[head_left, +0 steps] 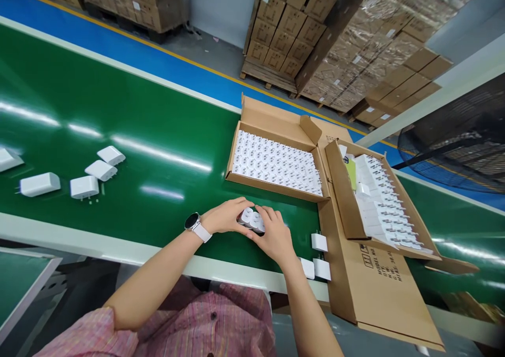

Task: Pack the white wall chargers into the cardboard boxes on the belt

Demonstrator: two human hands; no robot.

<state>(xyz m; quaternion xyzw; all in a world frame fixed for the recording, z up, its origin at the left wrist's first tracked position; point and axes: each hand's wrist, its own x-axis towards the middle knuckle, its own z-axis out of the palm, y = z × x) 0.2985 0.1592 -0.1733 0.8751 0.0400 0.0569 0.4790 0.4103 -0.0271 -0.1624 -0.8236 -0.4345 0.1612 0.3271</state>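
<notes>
the left hand (224, 216), with a round-faced smartwatch (192, 221) on a white strap at its wrist, and the right hand (274, 237) are both closed around a tight cluster of white plug chargers (251, 220). they grasp it from either side, with the fingers curled over the top, so neither hand has let go. the cluster is held over the green conveyor belt (165, 230), toward its near edge. it looks like about three chargers, though the fingers hide enough to make the count uncertain. just beside the right hand, three loose chargers (319, 242) lie at the edge of a cardboard carton flap (373, 288) printed with black text. beyond the hands, an open carton tray (272, 184) holds white chargers packed in neat rows (276, 162). next to it, a second open carton (339, 199) holds more white chargers in rows (384, 201), with a yellow-green card (351, 172) tucked at one end. five more chargers (84, 187) lie scattered on the belt, well apart from the hands on the left side of the view. past the belt, a blue floor strip (158, 65) with a yellow line runs by pallets of stacked cartons (272, 41) and a wire fan guard (453, 141). a pink striped shirt (205, 320) fills the bottom of the view.
</notes>
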